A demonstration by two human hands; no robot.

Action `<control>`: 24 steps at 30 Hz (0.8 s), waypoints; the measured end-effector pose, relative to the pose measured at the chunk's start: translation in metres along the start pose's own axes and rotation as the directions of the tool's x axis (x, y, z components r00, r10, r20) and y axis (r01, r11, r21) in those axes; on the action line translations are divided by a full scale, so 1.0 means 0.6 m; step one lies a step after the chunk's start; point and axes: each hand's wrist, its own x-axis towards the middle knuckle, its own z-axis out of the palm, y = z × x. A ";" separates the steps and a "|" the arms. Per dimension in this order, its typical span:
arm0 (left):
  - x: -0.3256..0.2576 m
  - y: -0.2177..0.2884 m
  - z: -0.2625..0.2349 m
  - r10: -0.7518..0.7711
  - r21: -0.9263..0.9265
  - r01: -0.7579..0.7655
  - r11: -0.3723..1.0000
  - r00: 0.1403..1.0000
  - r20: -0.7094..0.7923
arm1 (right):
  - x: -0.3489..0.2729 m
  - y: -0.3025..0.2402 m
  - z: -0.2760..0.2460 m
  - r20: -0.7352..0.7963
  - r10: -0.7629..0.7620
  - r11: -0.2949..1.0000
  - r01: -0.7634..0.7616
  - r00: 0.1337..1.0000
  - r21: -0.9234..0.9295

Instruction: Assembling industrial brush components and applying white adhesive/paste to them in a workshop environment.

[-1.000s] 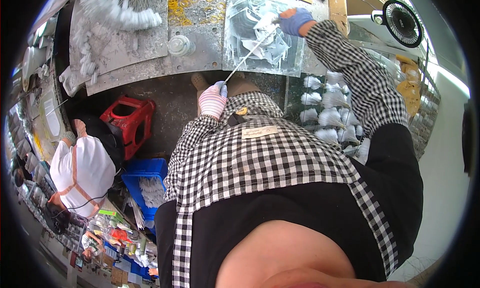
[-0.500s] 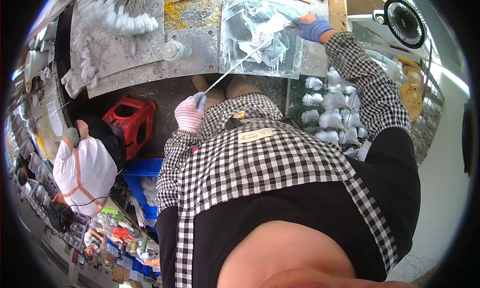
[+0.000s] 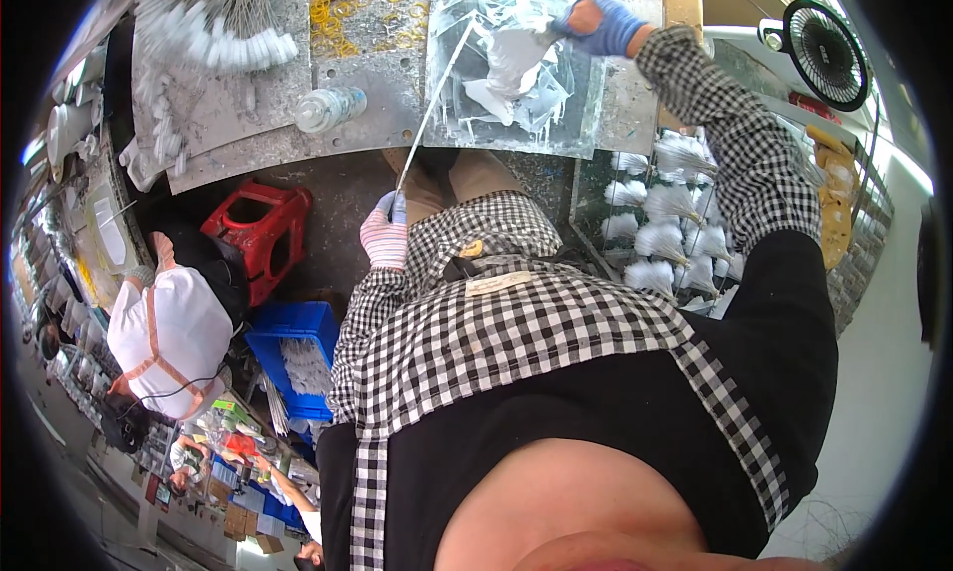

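My left hand, in a pink-and-white striped glove with bluish fingertips, is closed on the lower end of a thin white rod. The rod slants up and away, its far end over the left part of a glass sheet. Thick white paste is smeared across the sheet. My right hand, in a blue glove, is closed at the far right of the paste. It grips what looks like a putty knife, its blade blurred and partly hidden against the paste.
A clear jar lies left of the glass on the metal worktop. Yellow rings and white-tipped wire bundles are beyond. A red stool, a blue crate and a co-worker are left; white brush-like bundles and a fan right.
The rod's far end has swung left, away from the putty knife, and now stands steeper. My right hand has shifted slightly left and away along the paste. The whole view has shifted a little.
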 end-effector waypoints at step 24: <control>-0.016 0.055 0.058 -0.025 0.161 0.017 0.987 0.999 0.046 | -0.071 0.144 0.042 0.069 -0.112 0.992 0.116 0.991 -0.057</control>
